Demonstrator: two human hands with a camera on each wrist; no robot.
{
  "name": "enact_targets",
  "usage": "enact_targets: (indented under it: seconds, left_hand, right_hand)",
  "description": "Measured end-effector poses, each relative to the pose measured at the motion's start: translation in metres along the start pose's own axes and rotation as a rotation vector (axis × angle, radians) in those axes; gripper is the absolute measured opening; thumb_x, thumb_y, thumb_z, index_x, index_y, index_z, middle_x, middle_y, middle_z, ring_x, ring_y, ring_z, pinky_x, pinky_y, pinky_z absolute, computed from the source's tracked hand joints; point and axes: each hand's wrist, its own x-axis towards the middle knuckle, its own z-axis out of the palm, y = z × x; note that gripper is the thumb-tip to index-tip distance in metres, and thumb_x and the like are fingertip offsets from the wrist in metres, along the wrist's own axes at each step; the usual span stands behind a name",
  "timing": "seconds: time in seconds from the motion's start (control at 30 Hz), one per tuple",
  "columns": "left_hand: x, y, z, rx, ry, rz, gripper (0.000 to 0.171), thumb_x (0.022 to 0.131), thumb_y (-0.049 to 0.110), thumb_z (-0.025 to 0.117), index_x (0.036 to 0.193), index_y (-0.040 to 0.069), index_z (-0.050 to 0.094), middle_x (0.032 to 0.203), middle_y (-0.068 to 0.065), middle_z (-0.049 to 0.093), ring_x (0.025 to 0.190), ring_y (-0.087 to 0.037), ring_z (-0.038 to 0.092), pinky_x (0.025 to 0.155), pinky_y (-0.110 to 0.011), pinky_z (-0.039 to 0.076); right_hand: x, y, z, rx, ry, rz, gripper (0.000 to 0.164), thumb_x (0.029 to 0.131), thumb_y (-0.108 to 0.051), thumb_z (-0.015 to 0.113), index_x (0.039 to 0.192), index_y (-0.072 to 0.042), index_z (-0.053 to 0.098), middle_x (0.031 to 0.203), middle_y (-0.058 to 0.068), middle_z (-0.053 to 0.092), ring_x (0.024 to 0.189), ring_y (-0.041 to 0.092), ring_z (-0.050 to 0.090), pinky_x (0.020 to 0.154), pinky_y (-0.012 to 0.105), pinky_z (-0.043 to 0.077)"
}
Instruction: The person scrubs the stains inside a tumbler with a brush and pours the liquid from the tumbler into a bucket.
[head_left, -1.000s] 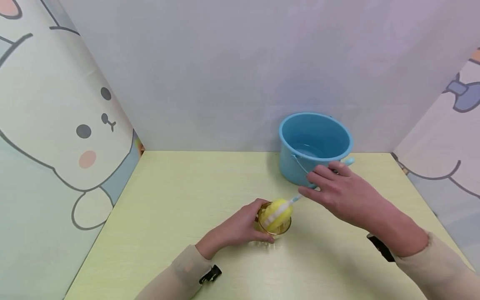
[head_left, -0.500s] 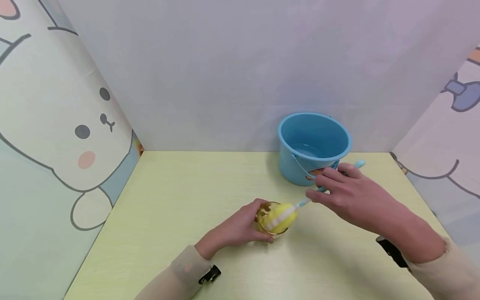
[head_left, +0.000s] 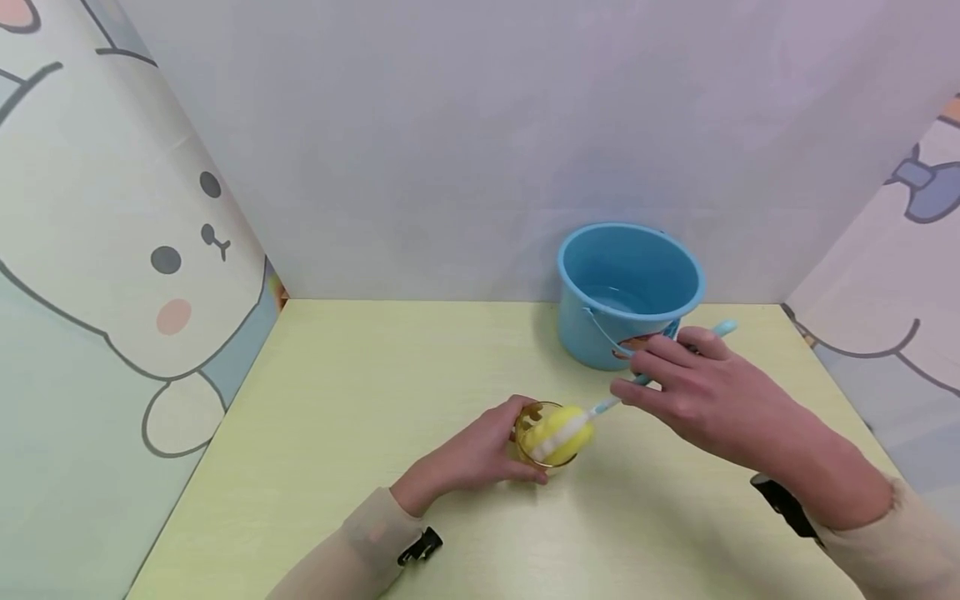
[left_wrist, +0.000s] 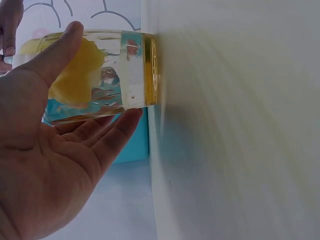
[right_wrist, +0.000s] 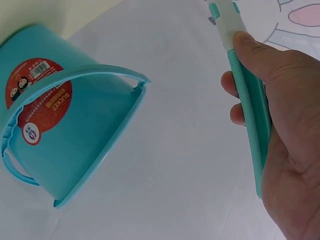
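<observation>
My left hand (head_left: 480,448) curls round an amber-tinted glass cup (left_wrist: 134,70) that stands upright on the table; thumb and fingers lie on opposite sides of it. In my right hand (head_left: 697,392) is the teal and white handle (right_wrist: 245,95) of a sponge brush, gripped between thumb and fingers. The brush's yellow sponge head (head_left: 564,435) sits in the cup's mouth, tilted, its upper part leaning over the right of the rim. Through the glass in the left wrist view, the sponge (left_wrist: 82,70) shows in the cup's upper part.
A blue bucket (head_left: 577,329) with a handle and a red label (right_wrist: 40,100) stands at the back right of the pale yellow table (head_left: 360,375), just beyond my right hand. A plain wall (head_left: 420,167) rises behind, with cartoon-printed panels on both sides.
My right hand has drawn back a little to the right, and the sponge has come slightly up and right within the cup's mouth. Left hand and cup stay in place.
</observation>
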Motion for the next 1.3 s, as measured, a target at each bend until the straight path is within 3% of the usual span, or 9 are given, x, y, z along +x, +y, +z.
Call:
enact_targets:
  seconds: [0.27,0.53,0.6,0.67,0.73,0.8,0.9,1.3]
  left_hand:
    - [0.0,-0.002,-0.001,-0.015,-0.001,-0.006,0.088,0.083,0.033,0.094,0.152,0.014,0.043,0.141,0.005,0.058,0.123,-0.007,0.057,0.108,-0.029,0.048]
    - [0.002,-0.002,-0.002,-0.017,-0.005,-0.003,0.089,0.082,0.034,0.095,0.151,0.012,0.043,0.134,0.006,0.06,0.118,-0.006,0.058,0.105,-0.028,0.049]
    - [0.002,-0.001,-0.003,-0.015,-0.004,-0.002,0.089,0.082,0.034,0.095,0.151,0.012,0.043,0.132,0.006,0.06,0.116,-0.005,0.059,0.104,-0.027,0.049]
    - [0.002,-0.001,-0.003,-0.012,-0.003,-0.002,0.089,0.082,0.034,0.095,0.15,0.011,0.044,0.13,0.006,0.061,0.115,-0.005,0.059,0.103,-0.027,0.05]
    - [0.002,-0.001,-0.003,-0.011,-0.002,-0.006,0.088,0.082,0.034,0.095,0.15,0.011,0.044,0.128,0.007,0.061,0.113,-0.005,0.059,0.102,-0.026,0.05]
    - [0.001,-0.001,-0.003,-0.012,-0.001,-0.013,0.088,0.082,0.034,0.096,0.149,0.011,0.044,0.127,0.007,0.061,0.112,-0.005,0.06,0.101,-0.026,0.05]
    - [0.001,-0.002,-0.002,-0.017,-0.001,-0.019,0.088,0.081,0.034,0.096,0.15,0.012,0.044,0.125,0.008,0.061,0.11,-0.005,0.06,0.1,-0.026,0.051]
    - [0.001,-0.004,0.0,-0.015,-0.003,-0.019,0.091,0.082,0.034,0.095,0.153,0.012,0.042,0.134,0.006,0.06,0.116,-0.005,0.059,0.103,-0.026,0.05]
  right_hand:
    - [0.007,-0.002,0.005,-0.063,0.026,-0.012,0.061,0.116,-0.012,0.009,0.119,-0.012,0.07,0.114,0.013,0.065,0.104,0.034,0.056,0.078,0.046,0.041]
    - [0.01,-0.003,0.014,-0.092,-0.011,-0.01,0.065,0.115,-0.011,0.006,0.123,-0.011,0.07,0.108,0.016,0.061,0.104,0.036,0.055,0.084,0.05,0.045]
    - [0.011,-0.004,0.015,-0.101,-0.028,-0.006,0.047,0.115,-0.006,0.023,0.124,-0.011,0.07,0.107,0.017,0.06,0.105,0.037,0.054,0.086,0.051,0.045]
    - [0.012,-0.004,0.017,-0.106,-0.038,-0.001,0.024,0.108,-0.003,0.054,0.124,-0.011,0.07,0.106,0.016,0.06,0.104,0.037,0.054,0.086,0.051,0.045]
    - [0.013,-0.005,0.018,-0.111,-0.045,0.005,0.036,0.09,-0.002,0.081,0.123,-0.011,0.071,0.105,0.016,0.06,0.103,0.037,0.054,0.085,0.05,0.045]
    - [0.013,-0.005,0.018,-0.108,-0.045,0.013,0.055,0.073,-0.003,0.096,0.122,-0.011,0.072,0.104,0.016,0.06,0.103,0.037,0.054,0.084,0.05,0.045]
    - [0.014,-0.005,0.017,-0.098,-0.043,0.021,0.06,0.067,-0.003,0.099,0.119,-0.011,0.072,0.103,0.017,0.061,0.101,0.038,0.054,0.082,0.05,0.046]
    - [0.014,-0.002,0.003,-0.115,-0.082,0.015,0.058,0.066,-0.002,0.098,0.116,-0.01,0.07,0.104,0.017,0.062,0.097,0.037,0.053,0.079,0.048,0.043]
